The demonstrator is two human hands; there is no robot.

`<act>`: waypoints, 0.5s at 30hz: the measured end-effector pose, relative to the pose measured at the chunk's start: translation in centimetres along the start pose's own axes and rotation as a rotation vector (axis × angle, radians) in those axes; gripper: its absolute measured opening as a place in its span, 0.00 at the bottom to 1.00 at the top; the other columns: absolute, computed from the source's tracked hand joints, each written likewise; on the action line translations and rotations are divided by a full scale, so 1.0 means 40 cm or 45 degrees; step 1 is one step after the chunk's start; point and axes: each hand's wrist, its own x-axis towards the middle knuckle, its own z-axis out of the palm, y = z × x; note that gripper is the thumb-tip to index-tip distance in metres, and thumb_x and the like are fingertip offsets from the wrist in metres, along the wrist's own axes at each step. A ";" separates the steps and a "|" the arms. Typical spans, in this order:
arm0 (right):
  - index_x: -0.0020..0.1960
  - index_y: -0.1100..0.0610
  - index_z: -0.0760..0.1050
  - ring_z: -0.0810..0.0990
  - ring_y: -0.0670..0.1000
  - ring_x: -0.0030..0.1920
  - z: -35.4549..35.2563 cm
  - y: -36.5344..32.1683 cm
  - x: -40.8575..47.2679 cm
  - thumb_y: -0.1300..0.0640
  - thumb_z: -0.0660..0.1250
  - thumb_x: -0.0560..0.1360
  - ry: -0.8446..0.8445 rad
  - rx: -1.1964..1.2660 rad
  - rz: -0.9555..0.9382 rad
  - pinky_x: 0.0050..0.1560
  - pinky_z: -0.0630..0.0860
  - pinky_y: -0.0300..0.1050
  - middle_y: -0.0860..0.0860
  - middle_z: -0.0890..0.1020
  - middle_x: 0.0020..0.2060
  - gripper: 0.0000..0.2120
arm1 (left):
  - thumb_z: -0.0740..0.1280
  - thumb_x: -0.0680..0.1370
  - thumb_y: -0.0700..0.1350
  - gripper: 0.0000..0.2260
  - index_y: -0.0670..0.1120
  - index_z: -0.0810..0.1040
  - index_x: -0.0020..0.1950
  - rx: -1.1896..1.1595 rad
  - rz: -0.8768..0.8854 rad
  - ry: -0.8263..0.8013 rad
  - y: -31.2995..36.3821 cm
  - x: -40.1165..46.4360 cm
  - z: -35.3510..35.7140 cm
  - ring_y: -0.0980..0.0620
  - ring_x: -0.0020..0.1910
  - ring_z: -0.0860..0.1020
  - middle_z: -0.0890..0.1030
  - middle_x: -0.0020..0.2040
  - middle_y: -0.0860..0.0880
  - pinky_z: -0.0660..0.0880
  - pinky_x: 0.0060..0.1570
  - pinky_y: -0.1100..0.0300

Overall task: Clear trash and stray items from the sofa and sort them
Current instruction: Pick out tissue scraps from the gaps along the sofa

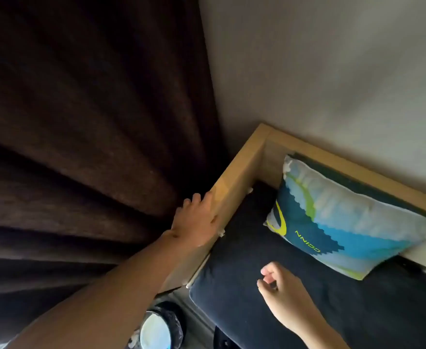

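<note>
My left hand (197, 222) rests flat on top of the sofa's wooden armrest (234, 177), with its fingers reaching over the outer edge toward the curtain. My right hand (280, 293) hovers just above the dark blue seat cushion (244, 260). Its fingers are curled in toward the thumb, and I see nothing between them. A small white scrap (249, 190) sticks out between the armrest and the cushion, and another pale bit (221, 233) shows by my left thumb. A pale stick-like thing (198, 273) lies in the gap further forward.
A blue, white and lime patterned pillow (345, 222) leans against the sofa back at the right. A bin lined with a dark bag (161, 328) stands on the floor below the armrest. A dark brown curtain (81, 147) hangs at the left, and a plain wall (332, 71) is behind.
</note>
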 end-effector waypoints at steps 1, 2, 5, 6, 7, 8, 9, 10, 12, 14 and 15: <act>0.56 0.49 0.75 0.78 0.42 0.47 0.020 0.029 0.026 0.52 0.66 0.77 -0.007 0.009 0.004 0.47 0.72 0.39 0.43 0.80 0.48 0.08 | 0.61 0.79 0.58 0.25 0.51 0.58 0.71 -0.003 -0.020 -0.036 0.005 0.022 0.030 0.39 0.57 0.75 0.71 0.62 0.44 0.73 0.48 0.46; 0.56 0.48 0.75 0.78 0.42 0.47 0.027 0.040 0.045 0.52 0.66 0.77 -0.008 0.018 0.029 0.46 0.71 0.38 0.43 0.80 0.48 0.08 | 0.62 0.79 0.58 0.26 0.53 0.54 0.72 -0.013 -0.041 -0.018 0.006 0.038 0.049 0.39 0.55 0.76 0.70 0.62 0.43 0.73 0.45 0.46; 0.56 0.47 0.75 0.79 0.43 0.47 0.066 0.086 0.118 0.51 0.65 0.78 -0.084 0.034 0.089 0.46 0.71 0.38 0.43 0.81 0.49 0.08 | 0.65 0.78 0.53 0.34 0.59 0.47 0.76 0.015 -0.060 0.018 -0.018 0.047 0.141 0.40 0.50 0.77 0.66 0.61 0.43 0.74 0.38 0.51; 0.56 0.47 0.75 0.79 0.44 0.47 0.077 0.095 0.145 0.51 0.65 0.78 -0.101 0.044 0.104 0.46 0.72 0.39 0.43 0.81 0.49 0.07 | 0.66 0.77 0.53 0.38 0.61 0.43 0.78 0.060 -0.051 0.008 -0.029 0.040 0.165 0.41 0.49 0.76 0.65 0.62 0.43 0.75 0.37 0.51; 0.56 0.48 0.75 0.80 0.44 0.47 0.091 0.106 0.173 0.51 0.65 0.78 -0.116 0.053 0.121 0.46 0.72 0.38 0.43 0.81 0.48 0.08 | 0.66 0.77 0.52 0.42 0.62 0.38 0.79 0.120 -0.035 0.029 -0.042 0.032 0.186 0.42 0.49 0.76 0.65 0.62 0.42 0.76 0.37 0.51; 0.56 0.48 0.75 0.80 0.44 0.46 0.104 0.110 0.202 0.51 0.65 0.78 -0.153 0.053 0.137 0.44 0.72 0.38 0.43 0.82 0.47 0.08 | 0.67 0.76 0.51 0.44 0.61 0.36 0.79 0.148 -0.007 0.092 -0.054 0.029 0.202 0.42 0.47 0.76 0.67 0.61 0.42 0.76 0.35 0.52; 0.56 0.48 0.75 0.81 0.44 0.46 0.120 0.118 0.231 0.51 0.65 0.77 -0.175 0.057 0.158 0.43 0.72 0.38 0.42 0.82 0.46 0.08 | 0.67 0.76 0.51 0.44 0.60 0.38 0.80 0.167 0.007 0.133 -0.063 0.027 0.207 0.42 0.45 0.76 0.69 0.60 0.41 0.75 0.31 0.53; 0.56 0.48 0.75 0.81 0.45 0.45 0.131 0.119 0.255 0.51 0.65 0.77 -0.183 0.071 0.175 0.42 0.72 0.38 0.42 0.82 0.45 0.08 | 0.68 0.75 0.51 0.44 0.59 0.41 0.81 0.161 0.024 0.167 -0.067 0.023 0.201 0.42 0.43 0.76 0.71 0.57 0.40 0.73 0.28 0.53; 0.53 0.47 0.75 0.82 0.46 0.45 0.172 0.125 0.328 0.52 0.65 0.76 -0.197 0.104 0.205 0.42 0.74 0.40 0.42 0.82 0.44 0.07 | 0.69 0.75 0.50 0.41 0.57 0.48 0.81 0.153 0.047 0.190 -0.072 0.034 0.205 0.41 0.39 0.76 0.73 0.54 0.39 0.71 0.25 0.55; 0.51 0.47 0.75 0.83 0.51 0.44 0.218 0.124 0.401 0.54 0.63 0.74 -0.196 0.149 0.229 0.44 0.78 0.45 0.46 0.84 0.41 0.07 | 0.71 0.74 0.50 0.40 0.56 0.52 0.81 0.152 0.052 0.218 -0.075 0.038 0.209 0.41 0.38 0.76 0.73 0.52 0.39 0.69 0.24 0.57; 0.51 0.49 0.76 0.84 0.54 0.44 0.243 0.122 0.439 0.56 0.63 0.73 -0.188 0.181 0.246 0.45 0.80 0.48 0.48 0.85 0.41 0.08 | 0.71 0.74 0.50 0.40 0.56 0.53 0.81 0.148 0.045 0.216 -0.075 0.040 0.206 0.41 0.38 0.76 0.73 0.51 0.39 0.69 0.23 0.57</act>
